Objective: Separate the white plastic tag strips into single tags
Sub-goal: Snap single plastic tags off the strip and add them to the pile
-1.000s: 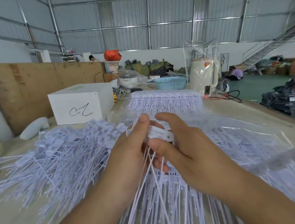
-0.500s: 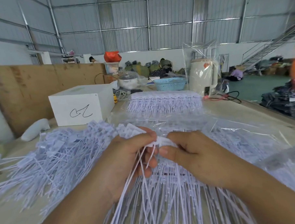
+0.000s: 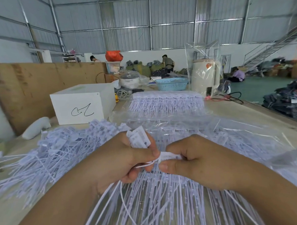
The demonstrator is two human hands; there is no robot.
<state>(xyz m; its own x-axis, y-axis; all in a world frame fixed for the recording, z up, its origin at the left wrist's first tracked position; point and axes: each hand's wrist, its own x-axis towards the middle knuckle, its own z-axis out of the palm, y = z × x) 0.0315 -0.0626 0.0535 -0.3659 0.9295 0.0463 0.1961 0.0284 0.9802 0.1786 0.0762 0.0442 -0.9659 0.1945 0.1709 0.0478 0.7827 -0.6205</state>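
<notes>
Just thin, stringy white tags (image 3: pixel 140 140).

Only one mark shows clearly. The white box (image 3: pixel 82 105) on the table has a black hand-drawn squiggle on its front side. It looks like a loopy letter or a sign, but it does not spell a word that can be read. The cream jug (image 3: pixel 205 76) farther back has a small orange sticker near its top, too blurry to read. The white tags (image 3: pixel 139 138) have tiny raised marks, too small to read.
</notes>
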